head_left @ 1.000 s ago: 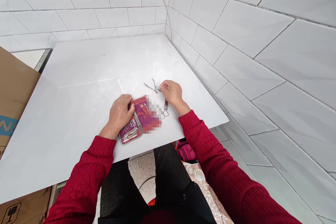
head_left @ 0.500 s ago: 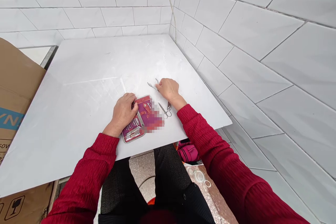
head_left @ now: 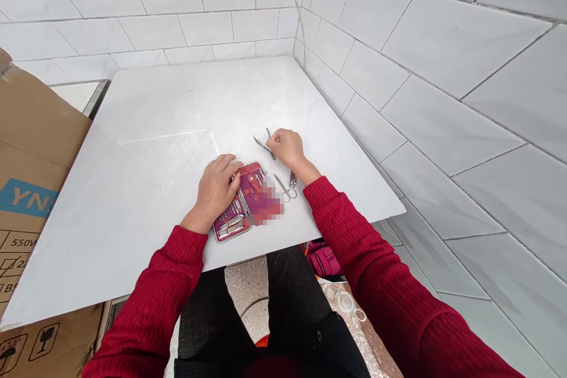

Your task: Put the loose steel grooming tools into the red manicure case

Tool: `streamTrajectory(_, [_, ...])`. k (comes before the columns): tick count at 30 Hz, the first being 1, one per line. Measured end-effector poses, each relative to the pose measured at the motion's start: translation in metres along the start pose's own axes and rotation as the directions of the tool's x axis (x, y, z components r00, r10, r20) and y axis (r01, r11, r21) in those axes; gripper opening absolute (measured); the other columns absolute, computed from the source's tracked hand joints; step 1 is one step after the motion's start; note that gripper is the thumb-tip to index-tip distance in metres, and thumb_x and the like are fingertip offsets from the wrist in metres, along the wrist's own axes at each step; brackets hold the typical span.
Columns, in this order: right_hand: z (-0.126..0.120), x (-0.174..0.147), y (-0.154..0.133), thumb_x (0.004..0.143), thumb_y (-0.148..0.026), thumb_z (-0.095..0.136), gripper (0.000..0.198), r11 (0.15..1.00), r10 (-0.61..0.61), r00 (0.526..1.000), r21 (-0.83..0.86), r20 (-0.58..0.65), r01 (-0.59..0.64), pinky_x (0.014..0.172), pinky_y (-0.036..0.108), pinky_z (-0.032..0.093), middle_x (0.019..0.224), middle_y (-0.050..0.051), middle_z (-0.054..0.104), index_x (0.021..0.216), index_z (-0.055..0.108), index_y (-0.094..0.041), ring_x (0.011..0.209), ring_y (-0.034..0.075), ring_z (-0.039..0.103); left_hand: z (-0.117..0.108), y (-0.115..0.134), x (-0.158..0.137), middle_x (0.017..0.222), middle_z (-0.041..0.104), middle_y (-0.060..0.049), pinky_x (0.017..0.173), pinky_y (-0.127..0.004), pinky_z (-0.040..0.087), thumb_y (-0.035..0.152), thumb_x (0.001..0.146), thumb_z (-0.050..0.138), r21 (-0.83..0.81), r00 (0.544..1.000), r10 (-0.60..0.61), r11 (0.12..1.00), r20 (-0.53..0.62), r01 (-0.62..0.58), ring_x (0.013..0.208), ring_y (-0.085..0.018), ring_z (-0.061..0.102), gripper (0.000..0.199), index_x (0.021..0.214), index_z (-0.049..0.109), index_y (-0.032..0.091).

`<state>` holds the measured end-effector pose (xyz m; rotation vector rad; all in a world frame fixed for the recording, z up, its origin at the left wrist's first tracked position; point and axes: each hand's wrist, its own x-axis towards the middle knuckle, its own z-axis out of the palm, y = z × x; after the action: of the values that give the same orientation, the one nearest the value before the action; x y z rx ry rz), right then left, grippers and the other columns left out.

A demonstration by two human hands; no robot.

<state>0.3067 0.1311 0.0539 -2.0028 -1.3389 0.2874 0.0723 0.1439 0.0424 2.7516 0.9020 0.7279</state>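
Note:
A manicure case [head_left: 234,237] lies unfolded near the table's front edge, its inside purple and red, with small metal tools in the left half. Blurred blocks cover part of its right half. My left hand [head_left: 215,192] rests over the upper left of the case, fingers bent onto it, thumb on the inside. Farther back, my right hand [head_left: 287,149] is closed, fingertips pinched at a pair of metal cuticle nippers [head_left: 263,146] whose handles spread apart. Small scissors [head_left: 284,188] and a nail clipper [head_left: 293,179] lie on the table below my right wrist.
The white table [head_left: 159,100] reaches back to tiled walls behind and on the right. A cardboard box [head_left: 35,130] stands against the left side. A pale cable [head_left: 297,0] hangs in the corner. Beneath the table's right front, a pink and black cloth item [head_left: 325,258] shows.
The view has shifted slightly, so everything sits farther right. My left fingers have spread a little over the case. The nippers' joint now shows below my right fingertips.

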Motion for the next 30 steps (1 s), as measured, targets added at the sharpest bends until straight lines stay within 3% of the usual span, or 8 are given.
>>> streamTrajectory(5, [0.002, -0.007, -0.007, 0.08, -0.017, 0.056, 0.008, 0.952, 0.038, 0.994, 0.299, 0.1, -0.067, 0.065, 0.026, 0.047, 0.053, -0.005, 0.06, 0.074, 0.059, -0.021, 0.057, 0.015, 0.062, 0.001, 0.009, 0.001, 0.141, 0.059, -0.012, 0.112, -0.053, 0.043, 0.026, 0.105, 0.042, 0.052, 0.983, 0.16, 0.985, 0.085, -0.165, 0.136, -0.031, 0.049, 0.031, 0.119, 0.069, 0.021])
streamTrajectory(9, [0.011, -0.007, -0.007, 0.08, -0.016, 0.057, 0.014, 0.893, 0.014, 0.991, 0.445, 0.131, -0.071, 0.064, 0.025, 0.049, 0.058, -0.007, 0.062, 0.091, 0.065, -0.02, 0.053, 0.013, 0.061, 0.001, 0.014, 0.004, 0.141, 0.059, -0.014, 0.11, -0.054, 0.044, 0.025, 0.105, 0.043, 0.044, 0.982, 0.144, 0.988, 0.121, -0.15, 0.133, -0.032, 0.052, 0.031, 0.122, 0.067, 0.019])
streamTrajectory(15, [0.015, -0.015, -0.013, 0.08, -0.014, 0.058, 0.02, 0.861, -0.035, 0.98, 0.503, 0.196, -0.07, 0.06, 0.023, 0.049, 0.055, -0.008, 0.061, 0.096, 0.068, -0.018, 0.052, 0.012, 0.06, 0.003, 0.013, 0.006, 0.131, 0.064, -0.013, 0.106, -0.052, 0.047, 0.025, 0.102, 0.05, 0.006, 0.988, 0.128, 0.992, 0.084, -0.129, 0.123, -0.031, 0.058, 0.021, 0.104, 0.071, 0.019])
streamTrajectory(20, [0.019, -0.025, -0.023, 0.084, -0.013, 0.057, 0.019, 0.815, -0.046, 0.967, 0.569, 0.25, -0.108, 0.05, 0.022, 0.044, 0.055, -0.008, 0.061, 0.099, 0.066, -0.018, 0.043, 0.01, 0.054, 0.004, 0.012, 0.004, 0.122, 0.07, -0.009, 0.101, -0.047, 0.05, 0.025, 0.103, 0.05, -0.005, 0.987, 0.159, 0.987, -0.023, -0.159, 0.113, -0.027, 0.064, 0.023, 0.097, 0.072, 0.02])
streamTrajectory(26, [0.025, -0.032, -0.028, 0.084, -0.011, 0.063, 0.039, 0.891, -0.133, 0.982, 0.451, 0.136, 0.058, 0.072, 0.025, 0.049, 0.068, -0.008, 0.068, 0.121, 0.067, -0.02, 0.064, 0.011, 0.064, 0.0, 0.017, -0.001, 0.104, 0.077, -0.005, 0.102, -0.043, 0.05, 0.025, 0.105, 0.05, 0.092, 0.96, 0.256, 0.965, -0.115, -0.247, 0.101, -0.022, 0.07, 0.022, 0.102, 0.072, 0.02])
streamTrajectory(30, [0.023, -0.033, -0.025, 0.084, -0.009, 0.063, 0.046, 0.927, -0.15, 0.974, 0.366, 0.172, 0.078, 0.075, 0.027, 0.048, 0.072, -0.006, 0.071, 0.128, 0.069, -0.021, 0.07, 0.013, 0.065, 0.001, 0.018, -0.002, 0.102, 0.078, -0.006, 0.102, -0.042, 0.049, 0.021, 0.105, 0.051, 0.172, 0.939, 0.316, 0.941, -0.135, -0.292, 0.098, -0.021, 0.071, 0.021, 0.101, 0.071, 0.019])
